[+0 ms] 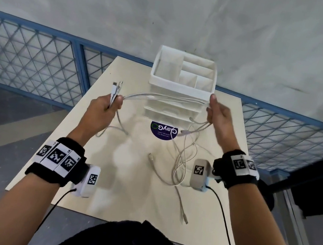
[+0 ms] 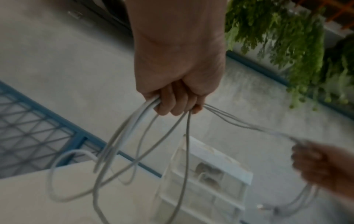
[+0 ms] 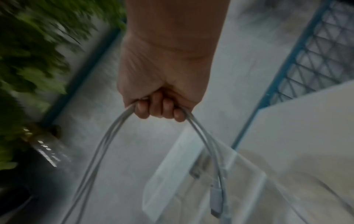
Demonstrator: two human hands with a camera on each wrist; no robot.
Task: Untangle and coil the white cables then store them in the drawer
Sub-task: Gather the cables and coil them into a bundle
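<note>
In the head view, the left hand [image 1: 107, 106] and the right hand [image 1: 218, 115] are raised in front of the white drawer unit [image 1: 182, 83], which stands at the far end of the pale table [image 1: 87, 163]. The white cables [image 1: 166, 99] stretch between the two hands, level with the unit's upper drawers. The left hand's fingers are curled round a bundle whose plug ends stick up above the fist, to the left of the unit. The right hand's fingers close on the strands just right of the unit, thumb pointing up. Loose lengths hang down and lie tangled on the table nearer the person than the unit, past a round purple sticker [image 1: 163, 131] at its foot.

In the left wrist view, the left hand [image 2: 178, 84] has its fingers [image 2: 170, 104] pressed together and wrapped round several strands; loops of the white cables [image 2: 134, 136] dangle left of the drawer unit [image 2: 206, 178], and others run off to the blurred right hand [image 2: 321, 165].

In the right wrist view, the right hand [image 3: 162, 87] grips with fingers [image 3: 161, 109] curled tight; the white cables [image 3: 107, 144] arc down on both sides, a plug hanging before the blurred drawer unit [image 3: 172, 174].
</note>
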